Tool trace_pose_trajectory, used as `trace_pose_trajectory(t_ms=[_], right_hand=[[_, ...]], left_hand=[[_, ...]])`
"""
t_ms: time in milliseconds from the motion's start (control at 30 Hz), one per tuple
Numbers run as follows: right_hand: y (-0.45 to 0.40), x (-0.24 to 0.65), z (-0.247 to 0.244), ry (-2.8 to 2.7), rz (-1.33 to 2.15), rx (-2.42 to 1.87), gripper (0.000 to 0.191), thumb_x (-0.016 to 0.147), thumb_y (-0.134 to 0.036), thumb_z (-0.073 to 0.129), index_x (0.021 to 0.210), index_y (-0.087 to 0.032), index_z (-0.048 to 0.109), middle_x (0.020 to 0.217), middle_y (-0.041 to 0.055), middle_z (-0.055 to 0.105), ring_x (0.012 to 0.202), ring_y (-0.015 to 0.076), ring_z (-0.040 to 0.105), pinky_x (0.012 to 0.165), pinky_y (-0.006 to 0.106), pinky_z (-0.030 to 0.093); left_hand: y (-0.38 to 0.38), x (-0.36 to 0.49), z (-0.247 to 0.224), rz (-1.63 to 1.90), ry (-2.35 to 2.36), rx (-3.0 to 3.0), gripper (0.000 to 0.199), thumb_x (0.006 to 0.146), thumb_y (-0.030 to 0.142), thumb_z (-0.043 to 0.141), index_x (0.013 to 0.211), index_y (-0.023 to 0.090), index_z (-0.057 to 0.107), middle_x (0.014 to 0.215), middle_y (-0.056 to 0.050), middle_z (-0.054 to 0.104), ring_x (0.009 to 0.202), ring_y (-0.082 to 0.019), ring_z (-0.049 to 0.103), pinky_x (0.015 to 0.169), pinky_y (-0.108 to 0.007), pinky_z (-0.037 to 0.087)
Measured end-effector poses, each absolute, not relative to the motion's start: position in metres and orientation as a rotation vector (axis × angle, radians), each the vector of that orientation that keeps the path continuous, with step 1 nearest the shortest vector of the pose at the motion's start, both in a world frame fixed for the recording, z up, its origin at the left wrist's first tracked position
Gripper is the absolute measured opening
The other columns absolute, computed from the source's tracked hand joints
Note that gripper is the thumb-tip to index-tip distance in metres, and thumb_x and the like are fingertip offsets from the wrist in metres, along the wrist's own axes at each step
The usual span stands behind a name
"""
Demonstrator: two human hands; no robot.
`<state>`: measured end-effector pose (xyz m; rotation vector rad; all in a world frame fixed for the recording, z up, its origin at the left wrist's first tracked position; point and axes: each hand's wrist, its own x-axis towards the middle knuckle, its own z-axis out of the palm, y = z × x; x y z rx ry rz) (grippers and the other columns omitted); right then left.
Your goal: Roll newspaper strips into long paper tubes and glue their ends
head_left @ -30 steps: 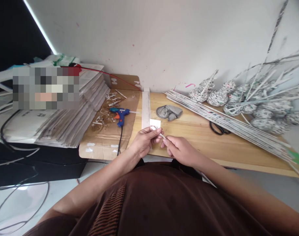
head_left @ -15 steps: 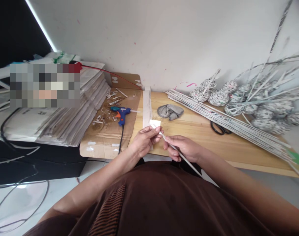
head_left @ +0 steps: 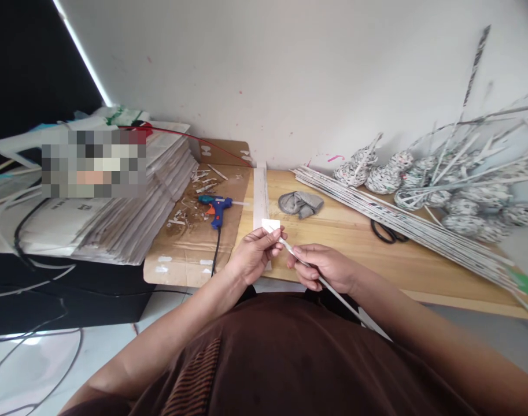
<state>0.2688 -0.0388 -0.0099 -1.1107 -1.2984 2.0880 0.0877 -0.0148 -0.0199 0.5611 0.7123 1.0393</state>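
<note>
Left hand [head_left: 258, 249]: thumb and fingertips pinched on the far end of the thin tube, just above the near edge of the table
Right hand [head_left: 324, 267]: fingers curled loosely around that same tube, just to the right of the other hand
Thin tube [head_left: 339, 297]: pale, slanting from the left fingertips through the right hand, then down toward the near right in front of the brown top
White paper piece [head_left: 270, 223]: right at the left fingertips, can't tell if it's pinched too or just behind them
Glue gun [head_left: 217, 210]: blue, lying on the cardboard [head_left: 189, 251] to the left, paper scraps beside it
Grey cloth [head_left: 301, 204]: crumpled on the wooden table [head_left: 346, 245], a bit farther off than the hands
Tube bundle [head_left: 402, 228]: right side, partly covering some black handle loops [head_left: 383, 232]
Woven paper pieces [head_left: 384, 172]: clustered far right
</note>
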Motion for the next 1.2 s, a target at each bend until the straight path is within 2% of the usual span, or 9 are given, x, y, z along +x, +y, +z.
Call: trace_pose_trajectory(t_ms=[67, 233, 333, 467, 733, 800, 967, 1133, 1200], right_hand=[[-0.040, 0.268, -0.010, -1.397, 1.999, -1.171, 0.041, 0.090, -0.056, 0.044, 0.091, -0.017, 0.057, 0.049, -0.0077, 0.037, 0.041, 0.0099, 0.044, 0.041, 0.022, 0.034], [-0.048, 0.261, -0.006, -1.887, 1.244, -1.376, 0.037, 0.093, -0.051, 0.044, 0.084, -0.018, 0.059, 0.061, -0.0016, 0.054, 0.052, 0.0099, 0.050, 0.053, 0.023, 0.040], [-0.049, 0.259, -0.005, -1.838, 1.419, -1.359, 0.043, 0.096, -0.051, 0.035, 0.093, -0.017, 0.061, 0.055, -0.0029, 0.052, 0.048, 0.0101, 0.051, 0.050, 0.022, 0.041], [-0.045, 0.257, -0.007, -1.594, 1.809, -1.245, 0.044, 0.093, -0.054, 0.041, 0.094, -0.015, 0.061, 0.050, -0.0045, 0.049, 0.044, 0.0096, 0.050, 0.043, 0.020, 0.038], [-0.051, 0.244, -0.004, -1.414, 2.045, -1.084, 0.041, 0.090, -0.054, 0.048, 0.085, -0.014, 0.059, 0.046, -0.0058, 0.045, 0.042, 0.0103, 0.048, 0.044, 0.022, 0.039], [-0.056, 0.242, 0.000, -1.488, 2.005, -1.110, 0.043, 0.090, -0.055, 0.045, 0.091, -0.015, 0.059, 0.051, -0.0047, 0.046, 0.045, 0.0114, 0.049, 0.045, 0.023, 0.039], [-0.065, 0.237, 0.007, -1.936, 1.190, -1.315, 0.034, 0.090, -0.050, 0.050, 0.085, -0.018, 0.060, 0.063, -0.0005, 0.054, 0.056, 0.0119, 0.051, 0.056, 0.024, 0.038], [-0.058, 0.233, 0.006, -1.765, 1.778, -1.212, 0.043, 0.095, -0.055, 0.033, 0.089, -0.018, 0.055, 0.051, -0.0063, 0.039, 0.045, 0.0117, 0.046, 0.049, 0.025, 0.039], [-0.056, 0.232, 0.005, -1.834, 1.680, -1.226, 0.039, 0.092, -0.055, 0.041, 0.089, -0.018, 0.055, 0.054, -0.0050, 0.044, 0.048, 0.0116, 0.048, 0.050, 0.024, 0.039]], left_hand=[[-0.016, 0.087, -0.021, 1.046, 0.718, 0.550, 0.027, 0.066, 0.020, 0.081, 0.088, 0.009, 0.069, 0.081, -0.003, 0.066, 0.059, -0.003, 0.057, 0.050, -0.012, 0.045], [-0.018, 0.086, -0.023, 1.087, 0.774, 0.557, 0.024, 0.068, 0.019, 0.079, 0.086, 0.008, 0.070, 0.080, -0.004, 0.066, 0.057, -0.003, 0.056, 0.047, -0.010, 0.043], [-0.020, 0.083, -0.021, 1.091, 0.768, 0.560, 0.022, 0.069, 0.017, 0.078, 0.087, 0.008, 0.070, 0.080, -0.005, 0.067, 0.057, -0.003, 0.056, 0.048, -0.010, 0.045], [-0.024, 0.075, -0.018, 1.081, 0.735, 0.537, 0.017, 0.072, 0.013, 0.075, 0.087, 0.007, 0.070, 0.080, -0.005, 0.067, 0.057, -0.003, 0.058, 0.053, -0.010, 0.050], [-0.036, 0.058, -0.015, 1.039, 0.666, 0.539, 0.012, 0.082, 0.009, 0.064, 0.092, 0.008, 0.069, 0.085, -0.006, 0.069, 0.058, -0.004, 0.061, 0.054, -0.011, 0.052], [-0.037, 0.055, -0.013, 1.051, 0.660, 0.532, 0.012, 0.084, 0.009, 0.061, 0.093, 0.008, 0.068, 0.083, -0.006, 0.069, 0.058, -0.004, 0.061, 0.053, -0.011, 0.053], [-0.038, 0.049, -0.008, 1.134, 0.680, 0.510, 0.010, 0.086, 0.008, 0.057, 0.087, 0.007, 0.067, 0.079, -0.006, 0.068, 0.056, -0.004, 0.061, 0.052, -0.011, 0.052], [-0.036, 0.044, -0.005, 1.128, 0.697, 0.504, 0.013, 0.087, 0.007, 0.055, 0.087, 0.007, 0.068, 0.078, -0.007, 0.069, 0.055, -0.004, 0.061, 0.054, -0.012, 0.053], [-0.035, 0.041, -0.004, 1.146, 0.712, 0.488, 0.013, 0.087, 0.006, 0.054, 0.087, 0.007, 0.068, 0.078, -0.007, 0.069, 0.055, -0.004, 0.061, 0.055, -0.012, 0.053]])
